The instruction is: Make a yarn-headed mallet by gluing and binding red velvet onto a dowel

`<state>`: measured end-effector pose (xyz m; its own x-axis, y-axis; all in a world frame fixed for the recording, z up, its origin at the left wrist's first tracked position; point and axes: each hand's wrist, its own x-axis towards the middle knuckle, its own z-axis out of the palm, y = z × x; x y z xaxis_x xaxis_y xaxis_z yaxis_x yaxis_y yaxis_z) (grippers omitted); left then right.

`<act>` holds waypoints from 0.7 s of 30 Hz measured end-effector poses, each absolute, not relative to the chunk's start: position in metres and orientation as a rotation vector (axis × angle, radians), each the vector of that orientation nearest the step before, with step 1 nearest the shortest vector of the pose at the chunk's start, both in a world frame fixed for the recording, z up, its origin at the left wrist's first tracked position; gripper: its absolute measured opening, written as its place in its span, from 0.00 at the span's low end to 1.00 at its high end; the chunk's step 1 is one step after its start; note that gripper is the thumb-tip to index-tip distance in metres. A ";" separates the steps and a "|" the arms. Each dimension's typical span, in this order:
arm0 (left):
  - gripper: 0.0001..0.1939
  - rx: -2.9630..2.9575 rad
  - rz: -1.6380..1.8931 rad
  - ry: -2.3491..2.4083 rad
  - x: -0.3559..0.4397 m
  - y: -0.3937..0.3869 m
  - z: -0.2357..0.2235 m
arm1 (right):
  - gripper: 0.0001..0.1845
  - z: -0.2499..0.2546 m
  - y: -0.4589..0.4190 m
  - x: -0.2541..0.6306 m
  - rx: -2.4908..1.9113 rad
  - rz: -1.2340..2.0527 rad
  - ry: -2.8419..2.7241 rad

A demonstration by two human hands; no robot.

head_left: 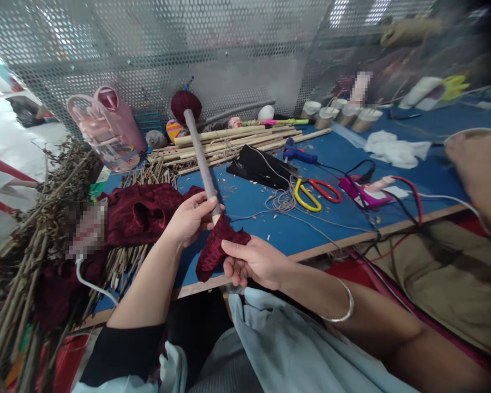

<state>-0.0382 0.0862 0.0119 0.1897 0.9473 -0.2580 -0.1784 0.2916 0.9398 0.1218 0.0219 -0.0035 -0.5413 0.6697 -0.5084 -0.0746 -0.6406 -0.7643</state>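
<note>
Crinkled maroon cloth (216,254) around smooth, round stick (201,158)

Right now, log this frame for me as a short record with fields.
left hand: left hand gripping gray-wrapped stick near its lower end
right hand: right hand pinching dark red patterned cloth at that end
surface: blue tabletop
tools: blue glue gun; scissors with yellow and red handles, right of the stick
behind: dark red ball at the stick's far end; whether attached, cannot tell
far left: pink bottle, upright
</note>
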 end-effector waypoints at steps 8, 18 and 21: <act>0.20 1.225 1.147 1.403 -0.022 -0.043 0.008 | 0.29 -0.009 0.026 0.122 -1.154 2.139 -1.076; 0.11 1.056 1.190 1.393 -0.007 -0.034 -0.016 | 0.30 -0.015 0.023 0.120 -1.118 1.977 -1.163; 0.10 1.253 1.265 1.609 -0.010 -0.029 -0.018 | 0.30 -0.013 0.023 0.122 -1.106 1.953 -1.193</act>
<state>-0.0099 -0.0292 -0.0185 -0.2637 0.9643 0.0250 0.2519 0.0438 0.9668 0.1220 0.0231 -0.0126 -0.4798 0.8066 -0.3452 -0.0608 -0.4231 -0.9040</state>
